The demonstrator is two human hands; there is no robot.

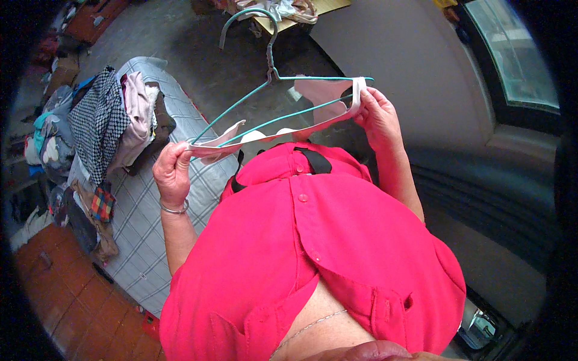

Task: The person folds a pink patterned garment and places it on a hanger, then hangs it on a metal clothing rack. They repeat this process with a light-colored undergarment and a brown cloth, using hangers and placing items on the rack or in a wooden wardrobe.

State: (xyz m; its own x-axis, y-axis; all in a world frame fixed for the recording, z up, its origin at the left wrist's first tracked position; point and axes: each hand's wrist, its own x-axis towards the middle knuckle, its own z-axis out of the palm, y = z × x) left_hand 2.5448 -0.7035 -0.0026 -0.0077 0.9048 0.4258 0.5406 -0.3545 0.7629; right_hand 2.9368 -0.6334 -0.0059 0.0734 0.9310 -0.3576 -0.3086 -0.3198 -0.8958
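My left hand [171,170] pinches one end of a pale pink garment's narrow band, close to a corner of a teal wire hanger [239,103]. At the other end of the band, my right hand [380,116] grips the pale pink garment [316,92] just below the hanger's opposite corner. Stretched between both hands, the band runs along the hanger's lower bar. A loop of the garment passes around the hanger's end by my right fingers. The hook of the hanger points away from me. Which kind of garment it is, I cannot tell for certain.
On the left, a bed with a grey plaid sheet [140,234] bears a heap of folded clothes, including a checked cloth [99,124]. A wooden table [327,6] with pale fabric stands ahead. A window [510,49] is on the right. Reddish floor tiles [81,289] show lower left.
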